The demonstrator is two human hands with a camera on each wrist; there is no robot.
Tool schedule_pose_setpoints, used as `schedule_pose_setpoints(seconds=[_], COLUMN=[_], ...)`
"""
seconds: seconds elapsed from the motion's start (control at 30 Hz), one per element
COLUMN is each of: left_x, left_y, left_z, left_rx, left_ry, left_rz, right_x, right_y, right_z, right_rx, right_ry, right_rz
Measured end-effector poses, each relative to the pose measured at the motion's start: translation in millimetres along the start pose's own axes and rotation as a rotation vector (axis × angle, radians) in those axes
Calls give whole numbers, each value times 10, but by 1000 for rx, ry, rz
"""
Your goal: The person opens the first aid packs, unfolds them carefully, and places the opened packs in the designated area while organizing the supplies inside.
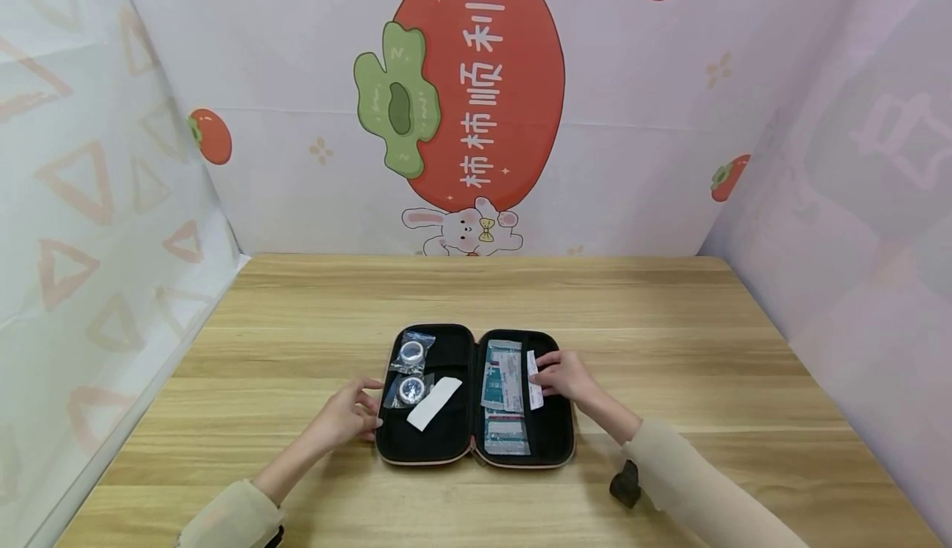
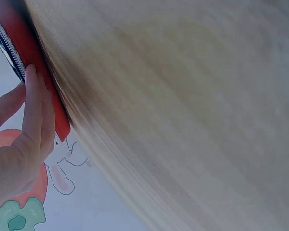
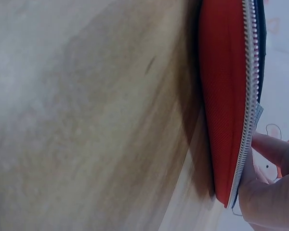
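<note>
An unfolded zip case [image 1: 427,449] with a black inside and red outer shell lies on the table. My left hand [image 1: 349,416] touches its left edge; in the left wrist view its fingers [image 2: 34,103] rest along the red side. Over the right half, my right hand [image 1: 568,378] pinches a slim white packet [image 1: 535,391] beside the black strap. Teal-and-clear packets [image 1: 507,432] lie left of that strap. In the left half are two bagged tape-like rolls [image 1: 411,355] and a slanted white strip [image 1: 434,403]. The right wrist view hides the pinched fingertips behind the zipper [image 3: 248,96].
The wooden table [image 1: 476,292] extends around the case on all sides. A printed cloth wall [image 1: 632,184] stands behind it, with more cloth at both sides. A small black object [image 1: 625,484] is by the right sleeve [image 1: 692,482].
</note>
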State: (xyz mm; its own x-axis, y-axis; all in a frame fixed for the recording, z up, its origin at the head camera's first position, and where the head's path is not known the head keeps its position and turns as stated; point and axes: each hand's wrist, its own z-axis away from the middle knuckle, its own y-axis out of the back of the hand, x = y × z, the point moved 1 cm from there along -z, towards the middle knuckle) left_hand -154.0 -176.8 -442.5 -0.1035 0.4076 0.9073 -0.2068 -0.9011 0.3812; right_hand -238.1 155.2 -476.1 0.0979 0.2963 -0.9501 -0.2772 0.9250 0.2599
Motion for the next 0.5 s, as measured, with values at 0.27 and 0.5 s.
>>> schedule_pose_setpoints(seconds=[0.27,0.5], left_x=[2,1], left_y=[1,-4], left_z=[3,5], left_rx=[-7,-5], left_ry=[-5,-5], left_rz=[2,5], right_x=[106,32], right_y=[-25,22], right_z=[-84,-36], right_rx=[53,-18], right_ry=[-67,-46], right_rz=[16,-27])
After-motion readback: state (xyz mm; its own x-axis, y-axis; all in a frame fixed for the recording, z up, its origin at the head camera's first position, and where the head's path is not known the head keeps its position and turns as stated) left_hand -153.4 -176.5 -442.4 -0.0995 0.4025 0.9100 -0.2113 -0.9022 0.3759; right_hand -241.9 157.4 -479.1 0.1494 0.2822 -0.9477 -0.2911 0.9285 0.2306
